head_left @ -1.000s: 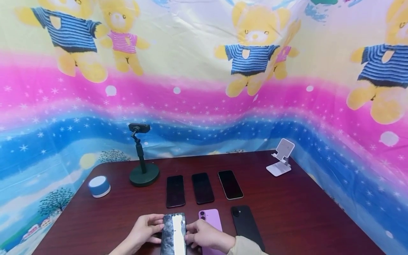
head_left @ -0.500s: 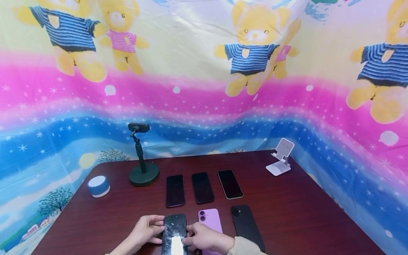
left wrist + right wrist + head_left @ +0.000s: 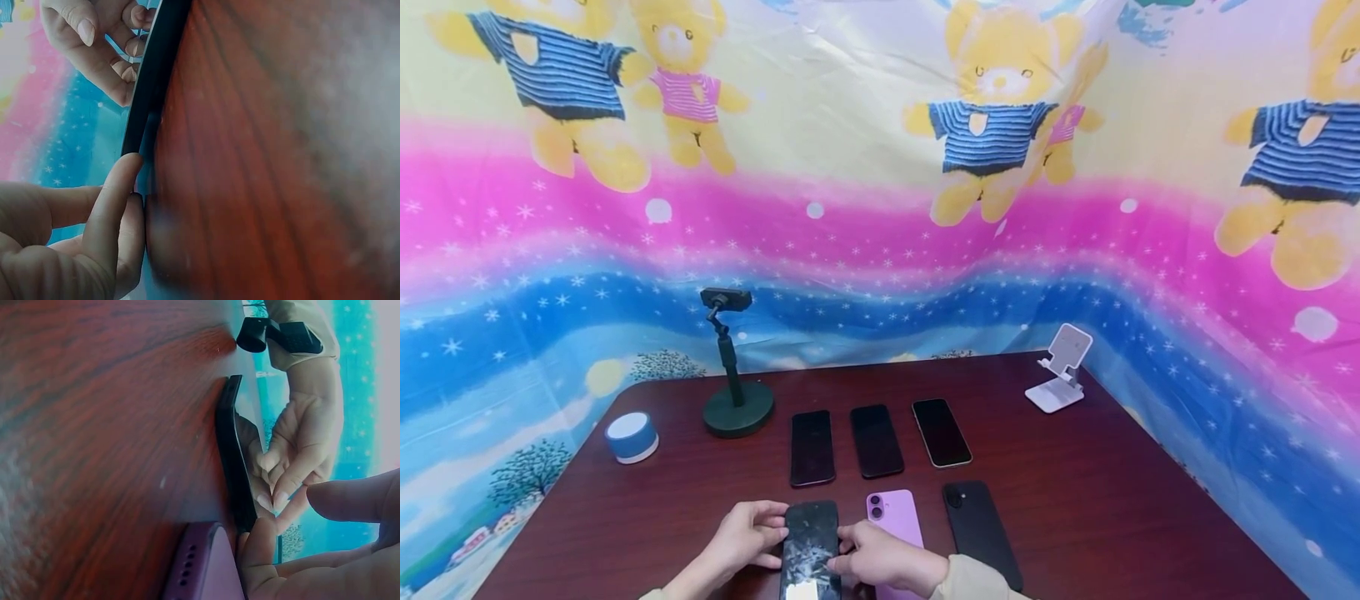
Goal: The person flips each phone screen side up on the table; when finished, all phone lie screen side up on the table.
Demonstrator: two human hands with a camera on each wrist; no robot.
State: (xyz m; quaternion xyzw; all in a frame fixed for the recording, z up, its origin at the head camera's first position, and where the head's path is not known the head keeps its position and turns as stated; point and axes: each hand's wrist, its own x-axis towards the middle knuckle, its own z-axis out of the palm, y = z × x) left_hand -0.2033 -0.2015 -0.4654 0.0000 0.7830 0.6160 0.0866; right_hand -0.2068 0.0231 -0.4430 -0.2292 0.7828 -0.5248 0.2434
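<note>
A black smartphone (image 3: 808, 537) with a smudged, glossy screen lies face up at the front of the table, its lower end cut off by the head view. My left hand (image 3: 743, 537) holds its left edge with thumb and fingertips. On the opposite edge, the fingertips of my right hand (image 3: 883, 554) hold it, that forearm crossing over a purple phone (image 3: 897, 515). The left wrist view shows the phone's dark edge (image 3: 147, 87) between both hands. In the right wrist view, the purple phone (image 3: 209, 565) sits close beside the right fingertips.
Three dark phones lie in a row behind: left (image 3: 812, 447), middle (image 3: 877, 440), right (image 3: 942, 432). A black phone (image 3: 983, 529) rests face down at the right. Farther back stand a green-based stand (image 3: 737, 408), a blue-and-white round box (image 3: 632, 437) and a white phone stand (image 3: 1062, 375).
The bright reflection on the held phone's screen has shrunk and slid toward its near end, as if its tilt changed. Both hands keep nearly the same place on its edges.
</note>
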